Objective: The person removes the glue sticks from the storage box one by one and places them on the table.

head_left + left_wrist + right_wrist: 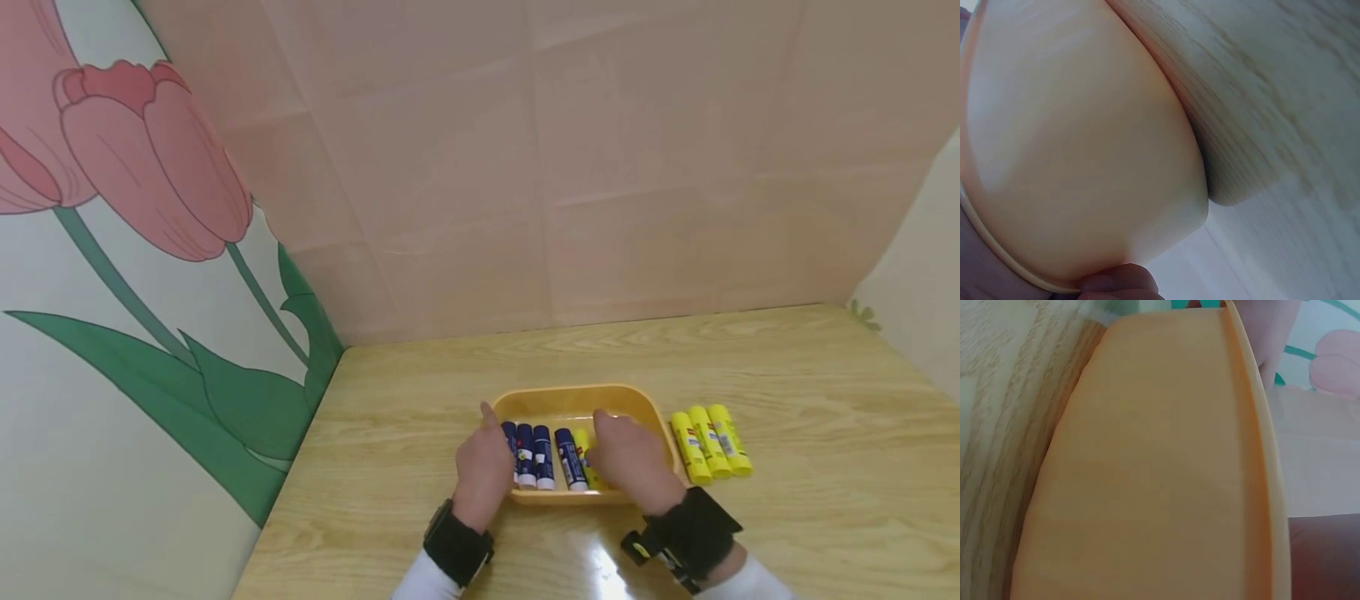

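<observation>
An orange-yellow plastic tray [573, 497] sits on the table, holding several dark blue glue sticks [543, 458] with white ends and a yellow glue stick [582, 446]. My left hand [483, 462] grips the tray's left end; in the left wrist view its fingers [1119, 281] press the outer wall just below the rim. Over the right half of the tray, my right hand [633, 458] reaches down inside beside the yellow stick. Its fingertips are hidden behind the hand and the tray wall, so I cannot tell whether they hold anything.
Three yellow glue sticks [708, 442] lie side by side on the wooden table [360, 467], just right of the tray. A pinkish covered wall [540, 183] rises behind the table, and a tulip-painted wall [150, 333] stands at the left.
</observation>
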`<state>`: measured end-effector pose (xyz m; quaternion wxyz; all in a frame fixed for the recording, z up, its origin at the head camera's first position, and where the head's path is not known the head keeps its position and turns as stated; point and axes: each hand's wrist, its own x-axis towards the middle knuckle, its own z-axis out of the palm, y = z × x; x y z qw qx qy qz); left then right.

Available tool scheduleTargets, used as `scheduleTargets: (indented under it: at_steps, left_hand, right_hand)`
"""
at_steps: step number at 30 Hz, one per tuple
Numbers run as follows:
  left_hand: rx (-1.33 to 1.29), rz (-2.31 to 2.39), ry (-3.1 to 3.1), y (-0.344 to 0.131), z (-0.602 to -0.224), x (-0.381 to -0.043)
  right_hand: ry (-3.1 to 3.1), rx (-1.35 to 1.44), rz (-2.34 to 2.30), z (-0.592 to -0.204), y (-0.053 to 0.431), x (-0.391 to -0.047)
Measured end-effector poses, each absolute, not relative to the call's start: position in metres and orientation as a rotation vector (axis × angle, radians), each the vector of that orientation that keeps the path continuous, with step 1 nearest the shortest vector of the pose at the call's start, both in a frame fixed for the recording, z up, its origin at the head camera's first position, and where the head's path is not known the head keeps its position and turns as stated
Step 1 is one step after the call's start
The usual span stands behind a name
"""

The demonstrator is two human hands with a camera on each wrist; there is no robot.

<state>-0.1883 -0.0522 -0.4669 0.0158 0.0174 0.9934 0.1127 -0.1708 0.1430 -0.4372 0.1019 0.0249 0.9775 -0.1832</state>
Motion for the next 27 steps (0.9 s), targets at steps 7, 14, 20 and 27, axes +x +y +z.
scheduleTargets:
  at_steps: [7,14,20,27]
  left_hand:
    - [0.067,0.349,3.11,-0.052,-0.468,-0.189]
    - [0.084,0.355,3.111,-0.052,-0.469,-0.19]
    - [0.088,0.357,3.116,-0.053,-0.469,-0.189]
    - [0.082,0.384,3.111,-0.054,-0.468,-0.188]
  right_hand:
    - [2.913,0.037,-0.538,-0.438,0.135,-0.172]
    - [2.987,0.01,-0.498,-0.447,0.129,-0.174]
    - [3.008,0.034,-0.499,-0.452,0.127,-0.177]
    - [2.983,0.06,-0.507,-0.451,0.127,-0.183]
